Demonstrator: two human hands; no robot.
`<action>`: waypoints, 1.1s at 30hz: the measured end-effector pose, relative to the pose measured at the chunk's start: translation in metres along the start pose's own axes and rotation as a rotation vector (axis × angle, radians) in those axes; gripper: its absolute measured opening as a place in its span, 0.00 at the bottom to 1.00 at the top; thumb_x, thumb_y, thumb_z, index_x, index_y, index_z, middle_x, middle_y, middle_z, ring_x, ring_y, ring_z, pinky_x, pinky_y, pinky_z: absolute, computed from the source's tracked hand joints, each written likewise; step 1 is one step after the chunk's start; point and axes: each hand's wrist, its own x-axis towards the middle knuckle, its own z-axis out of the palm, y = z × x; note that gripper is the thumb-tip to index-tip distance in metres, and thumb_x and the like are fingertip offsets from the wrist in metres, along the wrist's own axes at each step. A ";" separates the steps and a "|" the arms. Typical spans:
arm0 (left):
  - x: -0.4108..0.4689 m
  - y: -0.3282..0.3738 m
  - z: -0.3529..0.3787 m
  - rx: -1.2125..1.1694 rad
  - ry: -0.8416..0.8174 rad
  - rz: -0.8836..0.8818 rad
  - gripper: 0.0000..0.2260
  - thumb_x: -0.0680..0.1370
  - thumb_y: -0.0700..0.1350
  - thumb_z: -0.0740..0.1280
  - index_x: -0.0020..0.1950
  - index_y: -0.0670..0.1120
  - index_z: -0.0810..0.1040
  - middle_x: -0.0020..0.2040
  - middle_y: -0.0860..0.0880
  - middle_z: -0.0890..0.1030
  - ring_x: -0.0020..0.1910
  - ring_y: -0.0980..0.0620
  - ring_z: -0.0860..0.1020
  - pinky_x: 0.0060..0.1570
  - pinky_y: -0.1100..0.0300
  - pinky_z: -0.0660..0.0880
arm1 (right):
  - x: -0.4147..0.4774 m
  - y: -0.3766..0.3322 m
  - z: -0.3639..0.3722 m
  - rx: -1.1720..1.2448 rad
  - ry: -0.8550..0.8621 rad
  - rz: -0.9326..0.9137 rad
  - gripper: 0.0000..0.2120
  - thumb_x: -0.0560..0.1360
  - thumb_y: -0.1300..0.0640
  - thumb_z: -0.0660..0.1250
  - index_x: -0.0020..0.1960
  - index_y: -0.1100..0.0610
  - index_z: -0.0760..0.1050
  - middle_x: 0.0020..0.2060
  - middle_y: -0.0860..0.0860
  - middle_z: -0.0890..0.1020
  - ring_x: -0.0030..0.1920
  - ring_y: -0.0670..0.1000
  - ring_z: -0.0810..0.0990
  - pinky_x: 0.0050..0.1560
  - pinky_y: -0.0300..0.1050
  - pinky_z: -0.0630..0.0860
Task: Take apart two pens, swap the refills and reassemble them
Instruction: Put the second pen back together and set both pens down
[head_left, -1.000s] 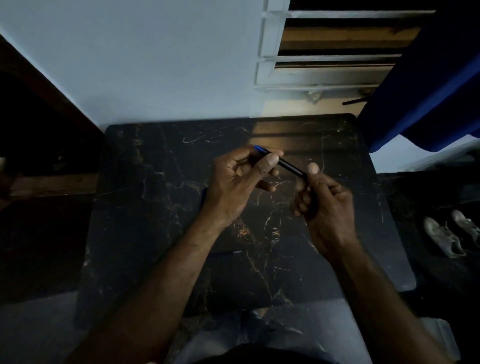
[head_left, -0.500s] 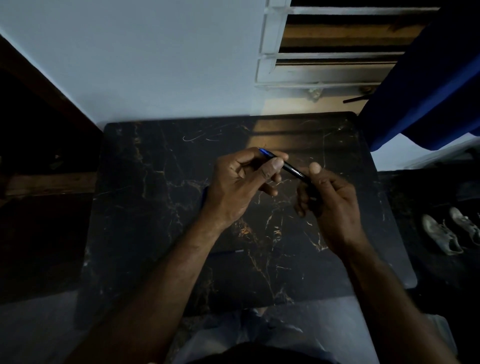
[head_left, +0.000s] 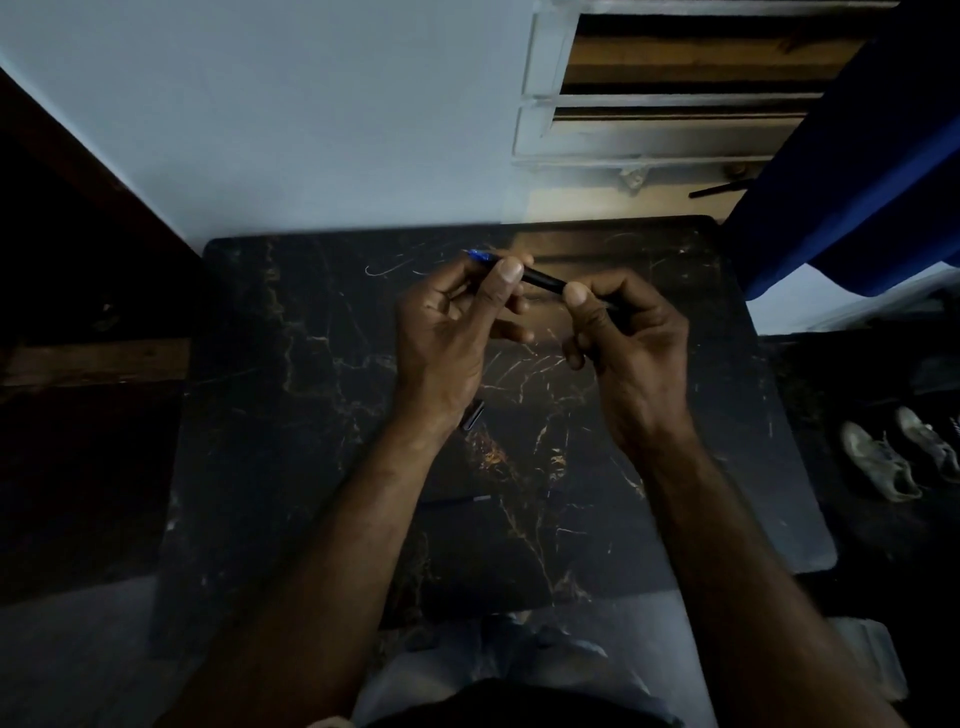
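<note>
One dark marble table (head_left: 291, 395), pale wall (head_left: 291, 114)

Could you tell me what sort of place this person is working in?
Probably a room in a home: a dark marble-patterned table stands against a pale wall below a louvred window, with a blue curtain and shoes on the floor.

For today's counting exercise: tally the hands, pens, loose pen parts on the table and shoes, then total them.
Hands: 2, left hand, right hand
Held pen: 1
Loose parts: 2, short dark piece, thin rod
Shoes: 2
Total: 7
</note>
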 end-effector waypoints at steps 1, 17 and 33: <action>0.001 -0.001 -0.002 0.005 -0.009 -0.003 0.06 0.85 0.38 0.69 0.58 0.43 0.86 0.42 0.50 0.86 0.40 0.55 0.85 0.36 0.58 0.85 | 0.001 0.001 0.000 0.000 -0.009 -0.003 0.05 0.84 0.64 0.69 0.50 0.59 0.80 0.40 0.49 0.79 0.34 0.46 0.76 0.33 0.46 0.75; -0.015 -0.123 -0.054 0.582 -0.066 -0.451 0.08 0.84 0.44 0.69 0.61 0.47 0.85 0.51 0.41 0.87 0.43 0.47 0.86 0.42 0.47 0.86 | -0.011 0.037 -0.012 0.268 0.085 0.263 0.14 0.84 0.58 0.66 0.41 0.51 0.83 0.35 0.54 0.70 0.32 0.47 0.68 0.32 0.43 0.71; -0.026 -0.149 -0.040 0.633 0.135 -0.602 0.04 0.80 0.41 0.76 0.52 0.50 0.87 0.45 0.50 0.88 0.47 0.45 0.88 0.43 0.54 0.86 | -0.029 0.077 -0.033 0.366 0.102 0.472 0.06 0.85 0.65 0.65 0.51 0.63 0.80 0.33 0.49 0.74 0.33 0.46 0.74 0.33 0.41 0.72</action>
